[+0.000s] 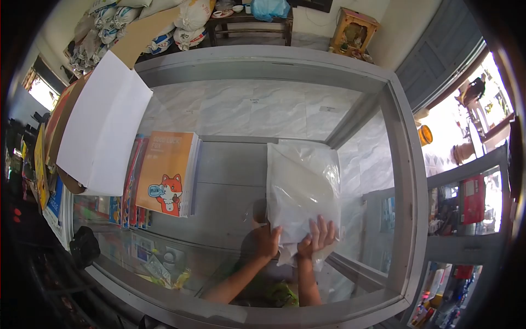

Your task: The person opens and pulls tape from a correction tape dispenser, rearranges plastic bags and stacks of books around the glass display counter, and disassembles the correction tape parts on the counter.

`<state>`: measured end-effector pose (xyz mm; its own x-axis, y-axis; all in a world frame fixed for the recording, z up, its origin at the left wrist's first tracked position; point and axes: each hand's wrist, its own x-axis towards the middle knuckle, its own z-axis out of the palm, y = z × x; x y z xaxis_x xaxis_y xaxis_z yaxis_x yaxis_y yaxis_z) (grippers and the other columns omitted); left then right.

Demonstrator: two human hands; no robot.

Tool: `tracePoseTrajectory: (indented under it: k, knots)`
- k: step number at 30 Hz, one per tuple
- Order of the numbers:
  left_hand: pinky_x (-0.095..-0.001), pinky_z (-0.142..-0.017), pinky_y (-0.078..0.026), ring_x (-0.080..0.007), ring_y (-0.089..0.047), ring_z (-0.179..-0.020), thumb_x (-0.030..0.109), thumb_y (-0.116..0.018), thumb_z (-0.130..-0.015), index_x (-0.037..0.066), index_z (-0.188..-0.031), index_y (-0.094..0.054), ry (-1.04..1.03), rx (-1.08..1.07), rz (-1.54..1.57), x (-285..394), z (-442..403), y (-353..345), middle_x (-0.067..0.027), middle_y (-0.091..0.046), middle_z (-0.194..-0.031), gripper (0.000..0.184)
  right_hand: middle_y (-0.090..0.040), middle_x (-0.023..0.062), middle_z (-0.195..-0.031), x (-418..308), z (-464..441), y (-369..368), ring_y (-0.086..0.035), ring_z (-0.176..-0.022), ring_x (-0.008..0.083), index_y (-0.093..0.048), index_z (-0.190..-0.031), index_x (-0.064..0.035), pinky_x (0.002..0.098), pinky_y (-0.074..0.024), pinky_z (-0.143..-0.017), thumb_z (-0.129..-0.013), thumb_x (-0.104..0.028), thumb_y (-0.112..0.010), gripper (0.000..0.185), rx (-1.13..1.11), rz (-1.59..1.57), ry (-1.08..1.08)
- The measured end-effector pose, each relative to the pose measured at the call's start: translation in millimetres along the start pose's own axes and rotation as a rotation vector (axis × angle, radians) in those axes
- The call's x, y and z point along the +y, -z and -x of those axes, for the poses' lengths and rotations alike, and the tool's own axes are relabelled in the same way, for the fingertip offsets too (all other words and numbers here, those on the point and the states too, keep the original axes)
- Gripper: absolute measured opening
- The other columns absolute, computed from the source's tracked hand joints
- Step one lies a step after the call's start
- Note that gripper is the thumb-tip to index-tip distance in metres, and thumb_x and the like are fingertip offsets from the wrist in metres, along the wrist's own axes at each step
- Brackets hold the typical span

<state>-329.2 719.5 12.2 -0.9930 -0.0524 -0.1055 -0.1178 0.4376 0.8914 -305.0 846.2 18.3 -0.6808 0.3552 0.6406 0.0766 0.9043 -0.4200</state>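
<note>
- White, shiny, see-through plastic bag (304,175), boxy in shape, seems to be getting smoothed or shifted by both hands.
- Next move likely calls for soft, steady fingers.
- Right hand (316,240): fingers a little apart, on the bag.
- Left hand (267,242): at its near left corner; can't tell if those fingers pinch.
- Past the fingers, the bag stretches away, wrinkly and bright.

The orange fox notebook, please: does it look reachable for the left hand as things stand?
Probably yes: the left hand would have to leave the plastic package, but nothing visible stands between that hand and the notebook.
</note>
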Motion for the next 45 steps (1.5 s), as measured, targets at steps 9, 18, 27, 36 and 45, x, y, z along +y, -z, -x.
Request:
tracePoseTrajectory:
  k: [9, 18, 27, 36, 45]
  knots:
    - [-0.0514, -0.092, -0.031, -0.0448, -0.036, -0.111, 0.042, -0.053, -0.078, 0.002, -0.121, -0.043, -0.024, 0.129, -0.414, -15.3, -20.0, -14.6, -0.0311, -0.036, -0.122, 0.059, -0.054, 0.0081, -0.116, 10.1, -5.3, -21.4, -0.044, -0.11, 0.0295, -0.059, -0.1, -0.0069, 0.0444, -0.0315, -0.092, -0.08, -0.017, -0.041, 0.029, 0.003, 0.093, 0.109]
    - [-0.0363, -0.082, -0.042, -0.0228, -0.053, -0.093, 0.028, -0.055, -0.084, 0.003, -0.116, -0.05, -0.083, -0.725, 0.006, -29.5, 104.7, 99.8, -0.0142, -0.057, -0.099, 0.04, -0.051, 0.0166, -0.117, 5.4, 41.1, 90.0, -0.049, -0.107, 0.0286, -0.048, -0.116, 0.0017, 0.0357, -0.037, -0.093, -0.078, -0.005, -0.053, 0.039, -0.244, -0.33, -0.062]
    - [-0.0267, -0.069, -0.047, -0.0152, -0.06, -0.078, 0.021, -0.06, -0.082, 0.003, -0.112, -0.054, 0.232, -0.216, 0.196, -112.6, 253.1, 261.5, -0.0103, -0.062, -0.089, 0.036, -0.063, 0.0099, -0.08, 93.0, 142.5, 77.6, -0.058, -0.07, 0.017, -0.062, -0.089, -0.0015, 0.0304, -0.045, -0.06, -0.077, -0.016, -0.06, 0.019, -0.456, -0.659, -0.887]
    - [-0.0267, -0.066, -0.046, -0.0157, -0.059, -0.073, 0.016, -0.058, -0.08, 0.001, -0.109, -0.056, 0.375, 0.234, -0.002, -117.8, 346.8, 318.6, -0.0109, -0.062, -0.085, 0.032, -0.06, 0.0112, -0.068, 87.7, 12.5, -34.1, -0.06, -0.061, 0.0223, -0.058, -0.08, 0.0038, 0.0298, -0.0501, -0.058, -0.078, -0.023, -0.061, 0.027, -0.512, -0.828, -1.01]
    - [-0.0295, -0.078, -0.044, -0.0185, -0.056, -0.089, 0.026, -0.049, -0.085, 0.003, -0.109, -0.057, 0.367, -0.372, 0.323, -181.5, 357.3, 305.7, -0.0094, -0.062, -0.095, 0.035, -0.063, 0.0139, -0.082, 111.7, 32.5, -55.5, -0.061, -0.069, 0.0227, -0.054, -0.097, 0.0054, 0.0282, -0.05, -0.063, -0.08, -0.02, -0.06, 0.031, -0.506, -0.245, 0.027]
